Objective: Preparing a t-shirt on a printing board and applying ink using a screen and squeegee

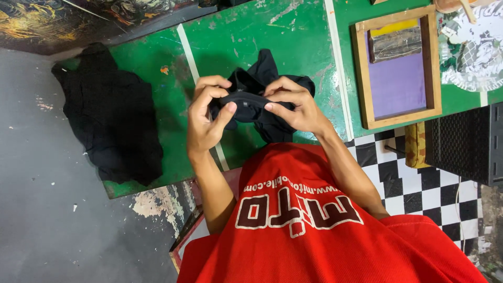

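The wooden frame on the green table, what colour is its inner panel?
The wooden frame has a purple inner panel with a yellow strip along the top, seen in the head view.

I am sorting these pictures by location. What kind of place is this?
Probably a small screen-printing workshop: a wooden printing frame lies on a paint-stained green table, and both hands hold a black garment.

No packages, signs or screens, only white lettering on red shirt (314, 230)
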